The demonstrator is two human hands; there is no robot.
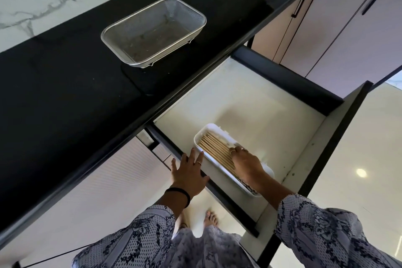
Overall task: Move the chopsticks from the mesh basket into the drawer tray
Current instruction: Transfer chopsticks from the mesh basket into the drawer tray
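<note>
Nearest the body, the left hand [189,171] rests spread flat on the drawer's [250,102] side edge, likely steadying it. Beyond, the right hand [244,162] presses flat on the chopsticks [214,147], levelling them in the white tray [226,173]. Farther off, the mesh basket [153,31] sits empty on the black surface [65,93].

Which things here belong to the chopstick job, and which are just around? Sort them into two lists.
Part of the job: chopsticks, white tray, mesh basket, open drawer, right hand, left hand.

Just around: black counter, cabinet doors, floor.
</note>
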